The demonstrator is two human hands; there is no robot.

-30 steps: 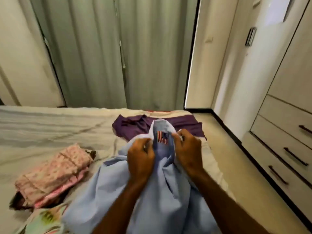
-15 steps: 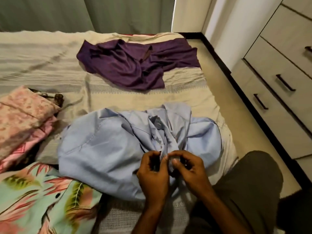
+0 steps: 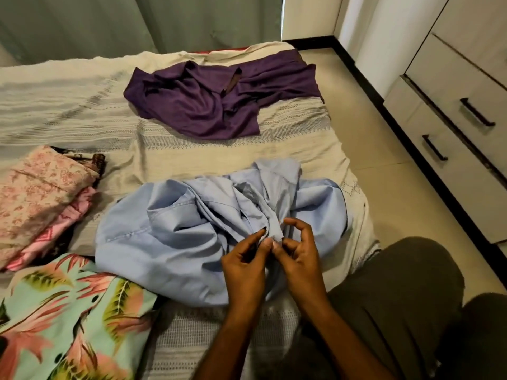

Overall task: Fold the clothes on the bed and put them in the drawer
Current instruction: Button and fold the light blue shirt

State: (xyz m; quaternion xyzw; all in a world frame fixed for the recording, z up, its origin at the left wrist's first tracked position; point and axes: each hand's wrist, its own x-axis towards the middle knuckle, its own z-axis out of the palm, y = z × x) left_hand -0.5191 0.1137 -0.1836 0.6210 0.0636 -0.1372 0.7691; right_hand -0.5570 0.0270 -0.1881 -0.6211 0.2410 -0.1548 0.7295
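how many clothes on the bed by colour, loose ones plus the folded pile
Blue shirt: 1
Purple garment: 1
Tropical-print garment: 1
Pink folded pieces: at least 2; a dark one beneath is unclear
Total: at least 5

Two hands meet over a crumpled light blue shirt [image 3: 175, 242] on a bed [image 3: 68, 105]. The left hand [image 3: 244, 267] and right hand [image 3: 299, 259] pinch a fold of it together. A purple garment [image 3: 208, 105] lies farther away, folded pink clothes [image 3: 35, 193] at left, closed drawers [image 3: 452, 127] at right.
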